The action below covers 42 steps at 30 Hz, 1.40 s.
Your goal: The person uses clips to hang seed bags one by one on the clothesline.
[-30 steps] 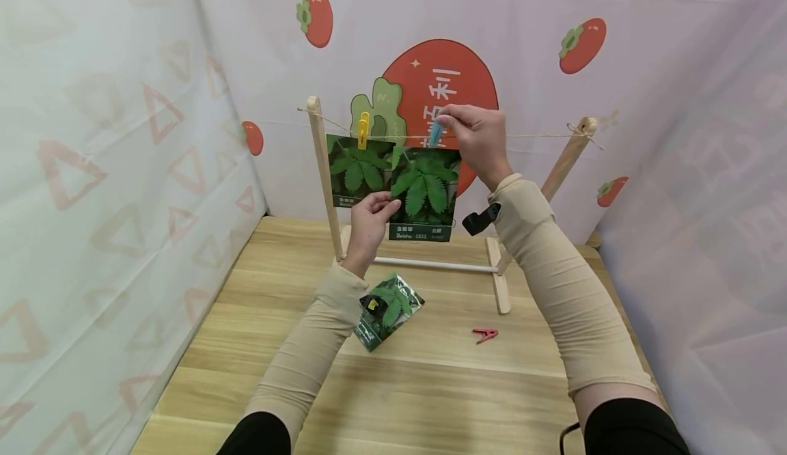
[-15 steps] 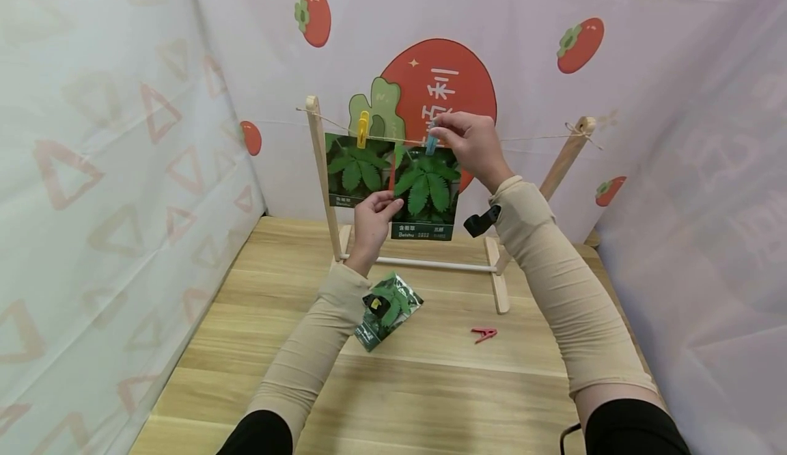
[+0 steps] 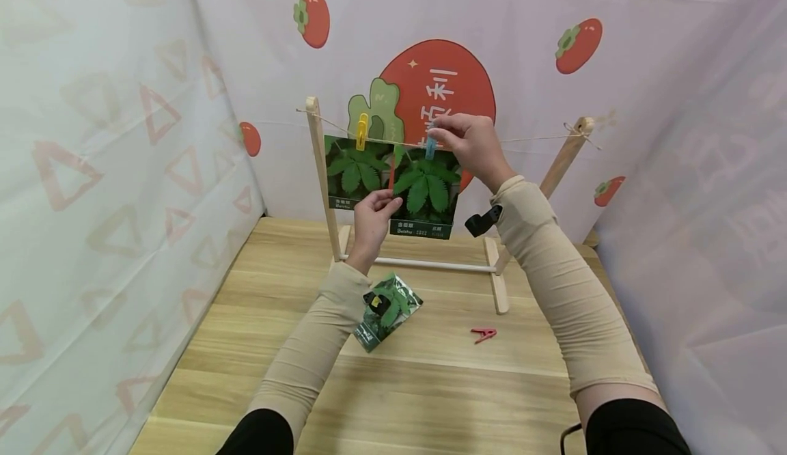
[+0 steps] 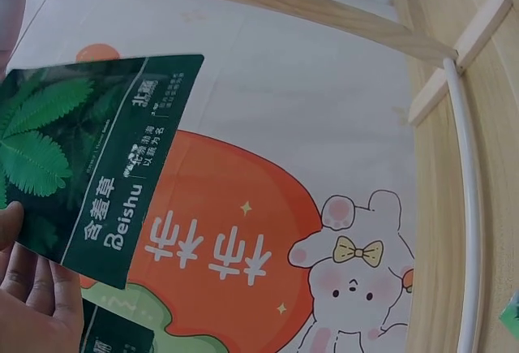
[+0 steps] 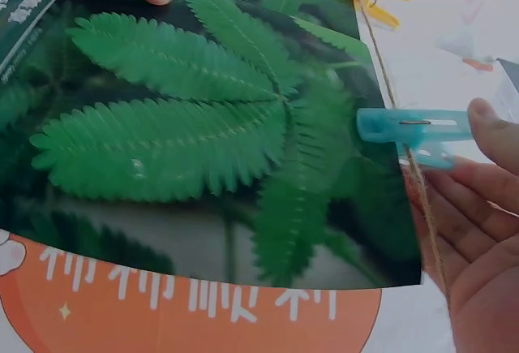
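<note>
A green seed packet with a leaf picture [image 3: 424, 192] is up against the string [image 3: 529, 139] of a wooden stand. My left hand [image 3: 371, 226] pinches its left edge between thumb and fingers. At its top edge, my right hand [image 3: 473, 144] pinches a blue clothespin [image 5: 413, 124], whose jaws straddle the packet and the string in the right wrist view. To the left hangs another such packet [image 3: 353, 171], held on the string by a yellow clothespin [image 3: 361, 132]. In the left wrist view, the lower part of the held packet [image 4: 122, 174] shows, its print sideways.
A third packet [image 3: 402, 298] lies on the wooden table [image 3: 430, 400], partly behind my left wrist camera. Right of it lies a red clothespin [image 3: 484, 335]. The stand has wooden posts [image 3: 322, 175] and a white crossbar [image 3: 436, 264]. Printed cloth walls enclose the table.
My right hand has come down and slightly left with the blue clothespin, which now overlaps the packet's top edge. My left hand keeps its pinch on the packet, nearly still.
</note>
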{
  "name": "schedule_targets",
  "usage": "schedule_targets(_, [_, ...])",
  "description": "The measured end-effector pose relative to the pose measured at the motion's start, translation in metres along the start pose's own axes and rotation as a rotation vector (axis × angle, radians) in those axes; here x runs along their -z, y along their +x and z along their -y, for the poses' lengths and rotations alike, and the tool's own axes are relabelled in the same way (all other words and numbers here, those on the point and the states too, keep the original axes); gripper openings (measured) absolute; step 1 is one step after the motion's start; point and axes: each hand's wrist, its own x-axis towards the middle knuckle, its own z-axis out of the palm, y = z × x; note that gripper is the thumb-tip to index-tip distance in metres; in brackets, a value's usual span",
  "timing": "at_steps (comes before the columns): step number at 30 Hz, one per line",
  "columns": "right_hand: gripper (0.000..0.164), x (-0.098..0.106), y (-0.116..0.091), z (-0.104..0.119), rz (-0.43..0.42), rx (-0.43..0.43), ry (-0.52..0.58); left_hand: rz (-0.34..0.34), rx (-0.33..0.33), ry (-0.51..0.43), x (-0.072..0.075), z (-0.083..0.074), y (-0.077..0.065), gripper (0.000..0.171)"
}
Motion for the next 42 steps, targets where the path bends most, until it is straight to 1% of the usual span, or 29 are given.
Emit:
schedule_targets(4, [0.029, 0.001, -0.002, 0.002, 0.022, -0.015, -0.012, -0.005, -0.007, 0.001, 0.0, 0.001, 0.0, 0.024])
schedule_targets(7, [0.03, 0.001, -0.003, 0.004, 0.026, -0.012, 0.006, 0.0, -0.02, 0.001, 0.0, 0.001, -0.001, 0.024])
schedule_targets(10, [0.032, 0.001, -0.005, 0.006, 0.028, -0.009, 0.023, -0.003, -0.03, 0.012, 0.001, 0.002, -0.001, 0.025])
schedule_targets(14, [0.035, 0.002, -0.009, 0.007, 0.027, -0.013, 0.012, -0.014, -0.041, 0.043, 0.005, 0.004, -0.002, 0.027])
schedule_targets(17, [0.036, 0.003, -0.012, 0.007, 0.017, -0.019, 0.0, -0.009, -0.062, 0.069, 0.007, 0.006, -0.003, 0.027])
schedule_targets(22, [0.034, 0.007, -0.019, 0.007, -0.023, -0.025, -0.001, 0.019, -0.087, 0.059, 0.01, 0.006, -0.003, 0.025])
schedule_targets(26, [0.034, 0.012, -0.026, 0.009, -0.049, -0.024, 0.013, 0.044, -0.078, 0.048, 0.013, 0.005, -0.004, 0.026])
schedule_targets(34, [0.037, 0.013, -0.044, 0.0, -0.061, 0.016, 0.02, 0.082, -0.096, 0.027, 0.018, 0.004, -0.008, 0.029])
schedule_targets(42, [0.038, 0.01, -0.058, -0.008, -0.102, 0.067, 0.034, 0.092, -0.076, 0.044, 0.023, 0.005, -0.008, 0.03])
